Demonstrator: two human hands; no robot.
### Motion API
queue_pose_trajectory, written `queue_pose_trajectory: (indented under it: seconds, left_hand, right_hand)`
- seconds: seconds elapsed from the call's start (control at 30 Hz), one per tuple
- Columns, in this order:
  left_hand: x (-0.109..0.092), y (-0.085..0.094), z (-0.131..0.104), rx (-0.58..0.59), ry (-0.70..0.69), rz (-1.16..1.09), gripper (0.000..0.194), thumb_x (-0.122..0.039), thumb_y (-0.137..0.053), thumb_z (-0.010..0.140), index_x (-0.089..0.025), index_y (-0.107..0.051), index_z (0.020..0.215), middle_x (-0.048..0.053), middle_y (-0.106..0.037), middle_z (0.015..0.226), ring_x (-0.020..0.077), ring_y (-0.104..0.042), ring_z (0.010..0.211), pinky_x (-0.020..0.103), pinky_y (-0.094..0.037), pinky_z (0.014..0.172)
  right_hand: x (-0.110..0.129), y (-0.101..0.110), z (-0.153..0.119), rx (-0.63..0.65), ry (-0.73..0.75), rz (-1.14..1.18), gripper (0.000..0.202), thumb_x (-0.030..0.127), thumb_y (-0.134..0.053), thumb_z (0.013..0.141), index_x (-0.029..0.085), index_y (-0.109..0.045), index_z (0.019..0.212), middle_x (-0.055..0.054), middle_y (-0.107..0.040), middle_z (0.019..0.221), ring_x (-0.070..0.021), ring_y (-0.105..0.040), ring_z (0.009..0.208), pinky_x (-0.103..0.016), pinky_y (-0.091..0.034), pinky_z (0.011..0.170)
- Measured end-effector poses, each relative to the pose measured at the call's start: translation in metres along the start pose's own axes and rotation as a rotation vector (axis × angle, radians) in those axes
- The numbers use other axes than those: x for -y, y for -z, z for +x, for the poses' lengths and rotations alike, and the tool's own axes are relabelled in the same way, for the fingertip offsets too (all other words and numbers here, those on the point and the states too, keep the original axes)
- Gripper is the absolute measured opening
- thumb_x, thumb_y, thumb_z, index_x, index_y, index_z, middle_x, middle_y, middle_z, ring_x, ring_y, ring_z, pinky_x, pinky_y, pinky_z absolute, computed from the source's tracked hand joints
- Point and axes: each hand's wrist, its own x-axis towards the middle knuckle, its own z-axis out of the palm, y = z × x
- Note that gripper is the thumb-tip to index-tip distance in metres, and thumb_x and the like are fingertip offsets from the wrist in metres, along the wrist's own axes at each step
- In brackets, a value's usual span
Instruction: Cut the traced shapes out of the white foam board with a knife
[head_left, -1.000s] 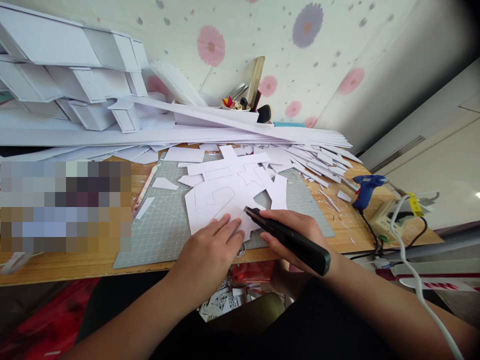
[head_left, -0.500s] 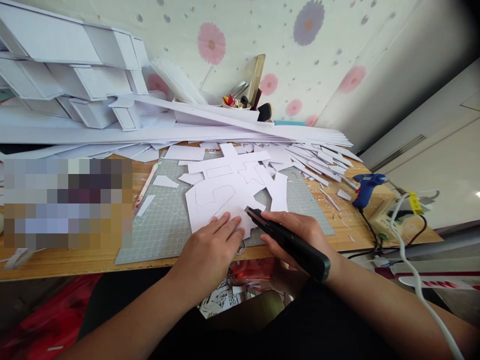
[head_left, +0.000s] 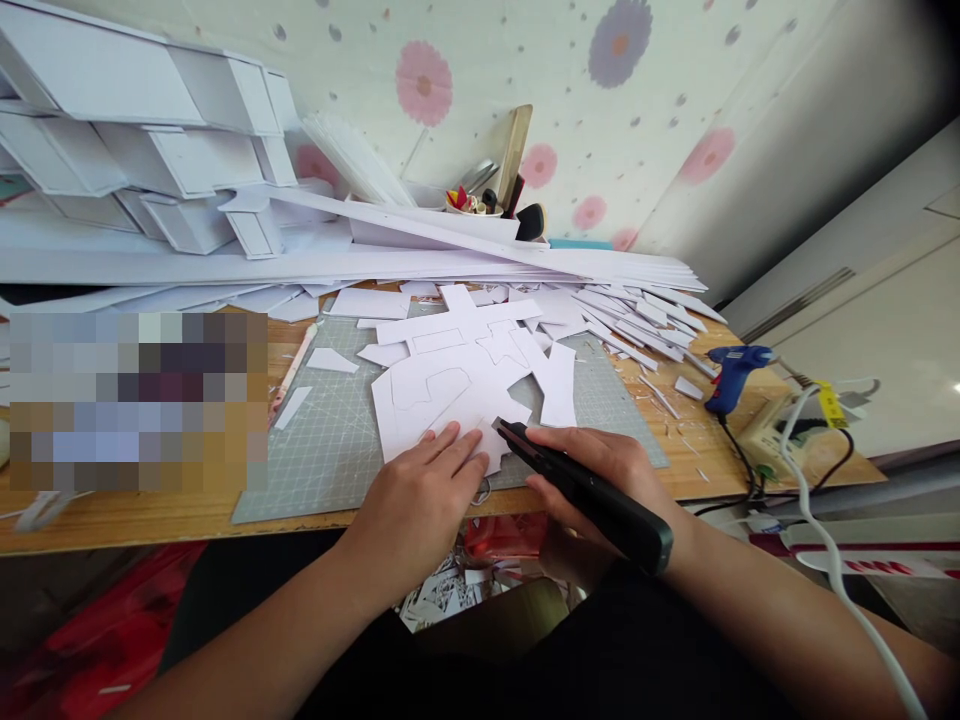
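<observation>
My left hand (head_left: 429, 480) lies flat with fingers stretched on a white foam board piece (head_left: 427, 385) that carries drawn pencil outlines. In my right hand (head_left: 611, 465) is a black utility knife (head_left: 592, 500), gripped with its blade end toward the board, just right of my left fingertips. Whether the blade touches the board is hard to tell. Under the board lies a grey-green cutting mat (head_left: 337, 410). Other cut white pieces, such as a cross-shaped one (head_left: 457, 315) and a curved strip (head_left: 559, 385), lie around and over it.
A blue glue gun (head_left: 735, 375) and a power strip (head_left: 772, 435) with cords are at the table's right. White foam scraps (head_left: 630, 315) and long boards (head_left: 450, 262) fill the back. A folded white model (head_left: 150, 130) stands back left. Below the front edge is a scrap-filled bin (head_left: 442, 600).
The knife and my right hand have moved slightly right and toward me. My left hand stays on the board.
</observation>
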Motion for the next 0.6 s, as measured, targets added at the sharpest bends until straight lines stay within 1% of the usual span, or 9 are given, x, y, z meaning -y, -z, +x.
queue_pose_trajectory:
  seconds: [0.17,0.4,0.6]
  left_hand:
    - [-0.001,0.001,-0.001,-0.003,0.01,-0.012,0.031,-0.006,-0.044,0.089,-0.011,-0.067,0.109,0.012,-0.064,0.125,0.0319,-0.059,0.117,0.048,-0.052,0.095]
    - [-0.001,-0.001,0.0,-0.03,0.016,-0.033,0.032,-0.003,-0.045,0.087,-0.009,-0.067,0.108,0.013,-0.065,0.124,0.0332,-0.059,0.116,0.049,-0.053,0.094]
    - [-0.003,-0.002,-0.001,-0.047,0.036,-0.031,0.032,-0.004,-0.044,0.088,-0.011,-0.068,0.107,0.013,-0.065,0.124,0.0317,-0.061,0.114,0.048,-0.052,0.095]
  right_hand:
    - [0.004,0.001,-0.003,0.012,-0.005,-0.009,0.032,0.024,-0.06,0.084,0.016,-0.059,0.115,-0.009,-0.072,0.087,-0.0191,-0.069,0.074,-0.029,-0.055,0.065]
    - [0.013,0.003,-0.004,0.02,-0.039,-0.018,0.029,0.022,-0.058,0.084,0.017,-0.06,0.112,-0.007,-0.072,0.083,-0.0174,-0.068,0.068,-0.027,-0.054,0.061]
    - [0.019,-0.003,-0.01,-0.023,-0.085,-0.011,0.029,0.02,-0.06,0.082,0.016,-0.06,0.11,-0.006,-0.07,0.076,-0.0172,-0.066,0.065,-0.028,-0.054,0.061]
